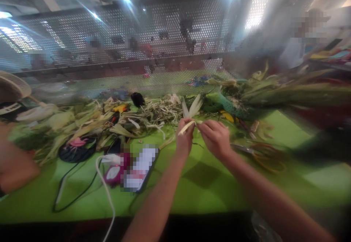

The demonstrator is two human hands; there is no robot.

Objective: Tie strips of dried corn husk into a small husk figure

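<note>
Both my hands meet above the green table point(208, 183), near its middle. My left hand point(184, 136) is closed, pinching a pale strip of corn husk point(187, 126) that sticks out to the left. My right hand point(216, 136) is closed too, its fingers pinched on the same strip's right end. Behind the hands two pale husk leaves point(193, 106) stand up from a heap of husks point(153, 114). The picture is blurred by motion.
Husk heaps point(68, 125) run along the table's back. A phone point(141, 169), a pink case point(115, 172), white and black cables point(105, 183) lie at left. Scissors point(252, 150) lie right of my hands. Another person's arm point(13, 161) is at far left. A perforated metal screen point(164, 44) stands behind.
</note>
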